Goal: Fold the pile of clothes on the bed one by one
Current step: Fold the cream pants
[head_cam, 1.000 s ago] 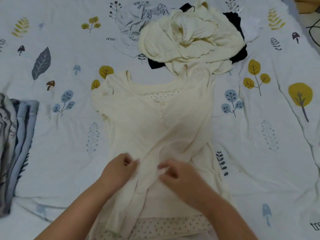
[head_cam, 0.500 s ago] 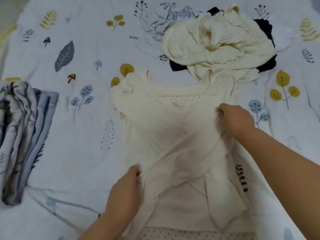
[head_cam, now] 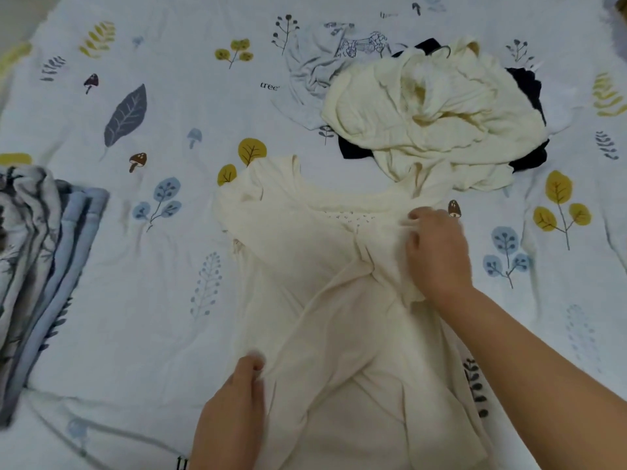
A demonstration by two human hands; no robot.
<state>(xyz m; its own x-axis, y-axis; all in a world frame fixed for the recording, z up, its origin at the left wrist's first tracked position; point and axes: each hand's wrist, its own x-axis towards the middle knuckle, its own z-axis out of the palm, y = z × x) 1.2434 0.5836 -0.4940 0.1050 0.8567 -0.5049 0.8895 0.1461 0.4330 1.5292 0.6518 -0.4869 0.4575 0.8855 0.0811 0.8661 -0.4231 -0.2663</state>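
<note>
Head view, looking down at bed, covered by white sheet printed with leaves, trees, mushrooms. Spread flat at centre: cream top, neckline toward far side, hem toward camera, both long sleeves crossed over the front in an X. Beyond it, touching its far right shoulder: pile of clothes, unfolded, with crumpled cream garment on top, dark garment poking out underneath at right and lower left, pale grey printed garment at the left side. Far left edge of bed: stack of folded clothes in blue and grey (well apart from the top).

Right hand on upper right chest of cream top, just below neckline, fingers curled and bunching the fabric, forearm running in from lower right. Left hand at lower left edge of the top, near the end of one crossed sleeve, fingertips pinching the cloth at its edge, fabric puckered there. Small mushroom print just beside right hand's knuckles.
</note>
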